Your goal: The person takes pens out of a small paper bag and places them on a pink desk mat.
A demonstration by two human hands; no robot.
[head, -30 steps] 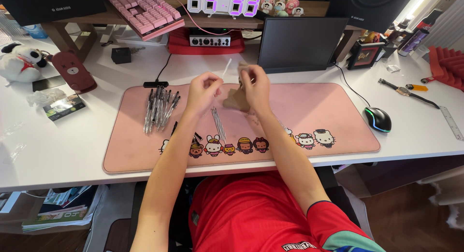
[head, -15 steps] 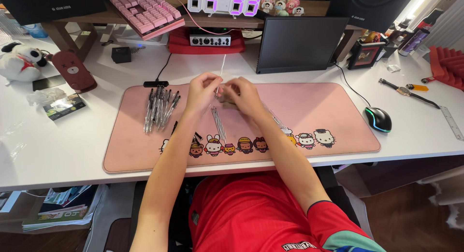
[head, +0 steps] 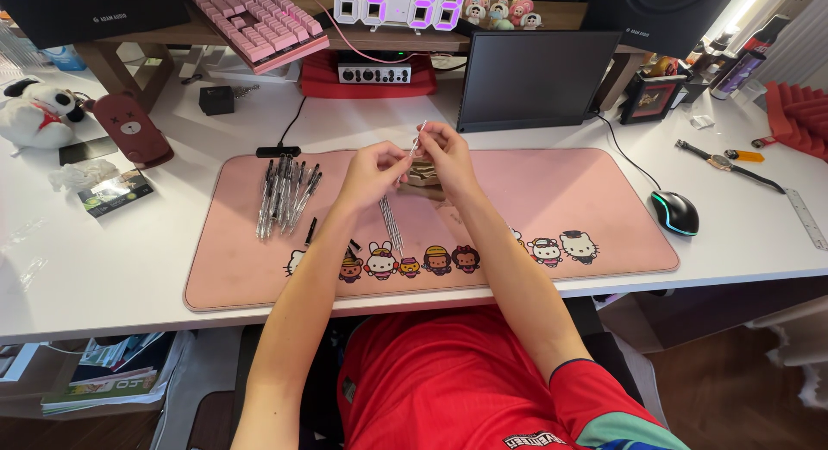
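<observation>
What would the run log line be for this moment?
left hand: pinching clear pen barrel | right hand: same barrel | pens: left on pink mat

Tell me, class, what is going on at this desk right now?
A person in a red shirt sits at a white desk and holds a thin clear pen part between the left hand and the right hand, above a pink desk mat. A row of pens lies on the mat's left side, and a few thin refills lie below the hands.
</observation>
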